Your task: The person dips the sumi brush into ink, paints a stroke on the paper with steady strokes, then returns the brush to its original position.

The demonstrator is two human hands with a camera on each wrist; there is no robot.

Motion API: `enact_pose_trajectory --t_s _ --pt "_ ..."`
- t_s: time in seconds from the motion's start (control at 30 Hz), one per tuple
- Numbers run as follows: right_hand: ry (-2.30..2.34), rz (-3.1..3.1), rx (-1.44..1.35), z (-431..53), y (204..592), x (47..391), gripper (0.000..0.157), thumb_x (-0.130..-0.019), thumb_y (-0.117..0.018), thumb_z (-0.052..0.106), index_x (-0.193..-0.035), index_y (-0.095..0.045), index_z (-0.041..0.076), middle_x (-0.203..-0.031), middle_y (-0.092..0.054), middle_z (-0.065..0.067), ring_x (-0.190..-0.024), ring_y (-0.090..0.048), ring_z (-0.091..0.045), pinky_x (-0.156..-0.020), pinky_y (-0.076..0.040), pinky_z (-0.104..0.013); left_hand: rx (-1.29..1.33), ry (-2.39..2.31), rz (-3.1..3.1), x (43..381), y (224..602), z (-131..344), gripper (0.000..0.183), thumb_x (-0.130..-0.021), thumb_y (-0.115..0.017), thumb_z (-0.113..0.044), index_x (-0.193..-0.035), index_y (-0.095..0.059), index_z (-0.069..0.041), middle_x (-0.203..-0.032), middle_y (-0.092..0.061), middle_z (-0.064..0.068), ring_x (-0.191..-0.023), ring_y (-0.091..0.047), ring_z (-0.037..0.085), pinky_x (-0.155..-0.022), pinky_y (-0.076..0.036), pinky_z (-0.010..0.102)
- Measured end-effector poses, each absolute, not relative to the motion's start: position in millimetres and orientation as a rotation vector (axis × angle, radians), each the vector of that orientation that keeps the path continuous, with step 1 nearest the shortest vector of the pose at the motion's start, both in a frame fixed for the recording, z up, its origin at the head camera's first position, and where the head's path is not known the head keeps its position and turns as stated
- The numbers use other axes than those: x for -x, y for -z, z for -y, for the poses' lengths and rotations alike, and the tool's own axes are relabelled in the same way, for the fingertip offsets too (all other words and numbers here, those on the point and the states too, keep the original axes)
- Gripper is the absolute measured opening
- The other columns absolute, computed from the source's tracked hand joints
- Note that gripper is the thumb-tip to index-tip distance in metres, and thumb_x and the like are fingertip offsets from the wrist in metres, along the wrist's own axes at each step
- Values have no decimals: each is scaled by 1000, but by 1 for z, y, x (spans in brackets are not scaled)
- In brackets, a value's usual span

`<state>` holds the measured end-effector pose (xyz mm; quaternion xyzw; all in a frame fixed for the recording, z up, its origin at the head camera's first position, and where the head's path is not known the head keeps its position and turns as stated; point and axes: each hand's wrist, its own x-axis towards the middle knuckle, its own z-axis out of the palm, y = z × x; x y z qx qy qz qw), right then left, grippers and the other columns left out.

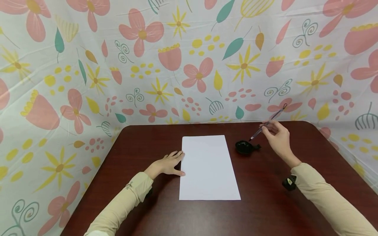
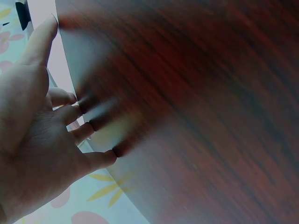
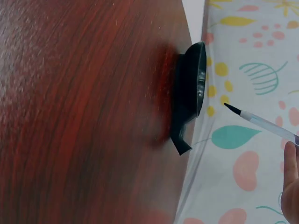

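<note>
A blank white sheet of paper (image 1: 208, 168) lies on the table, and my left hand (image 1: 168, 164) rests with spread fingers on its left edge. My right hand (image 1: 277, 137) pinches a writing brush (image 1: 267, 123) by its handle, which slants up to a small loop at its end. The brush's dark tip (image 3: 232, 108) points down, just above a black ink dish (image 1: 244, 147) with a short fish-like tail, right of the paper. In the right wrist view the tip stands apart from the dish (image 3: 190, 86). Its contents are hard to make out.
A dark reddish-brown wooden table (image 1: 206, 218) carries everything. Behind it and along both sides hangs a white cloth (image 1: 189, 42) with pink, yellow and teal flowers and leaves. A small black device (image 1: 289, 183) is worn at the right wrist.
</note>
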<state>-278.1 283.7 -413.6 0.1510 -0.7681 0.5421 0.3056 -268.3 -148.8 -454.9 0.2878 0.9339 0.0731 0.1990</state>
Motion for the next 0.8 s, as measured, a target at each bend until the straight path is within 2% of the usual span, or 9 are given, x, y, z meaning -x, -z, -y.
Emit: enact_pose_trajectory --t_s 0.1,0.3,0.47,0.63,0.8 --pt "-1494 2009 -372 -281 411 275 22 -86 -57 -1 -107 -58 -8 -99 -61 -31 -88 -66 -16 -72 -51 -15 -806 -195 -2609 268 455 149 94 -82 -52 -61 -149 -8 -12 -156 -4 8 -143 -3 31 -108 -15 59" --pt "-1617 1919 -340 -280 412 277 26 -86 -57 -4 -107 -52 -19 -95 -64 -23 -85 -67 -10 -71 -52 -18 -805 -203 -2602 267 455 149 94 -82 -53 -60 -149 -8 -11 -155 -4 9 -143 -3 32 -109 -15 58" --pt "-1748 1835 -335 -278 414 279 28 -85 -57 -4 -106 -50 -21 -92 -66 -17 -82 -67 -11 -71 -52 -19 -810 -213 -2600 266 455 149 94 -83 -53 -59 -148 -8 -10 -155 -4 10 -143 -3 32 -109 -14 58" --pt "-1890 1731 -340 -275 416 281 26 -85 -56 -5 -106 -49 -21 -89 -67 -13 -81 -67 -12 -70 -52 -19 -815 -224 -2598 267 455 149 93 -83 -53 -58 -148 -8 -9 -155 -4 11 -143 -3 33 -108 -14 59" --pt "-1969 1663 -321 -268 415 282 16 -84 -57 -7 -100 -55 -11 -84 -67 -11 -78 -67 -13 -69 -53 -20 -813 -224 -2595 267 454 150 94 -83 -54 -58 -148 -8 -10 -155 -4 11 -143 -3 32 -109 -14 58"
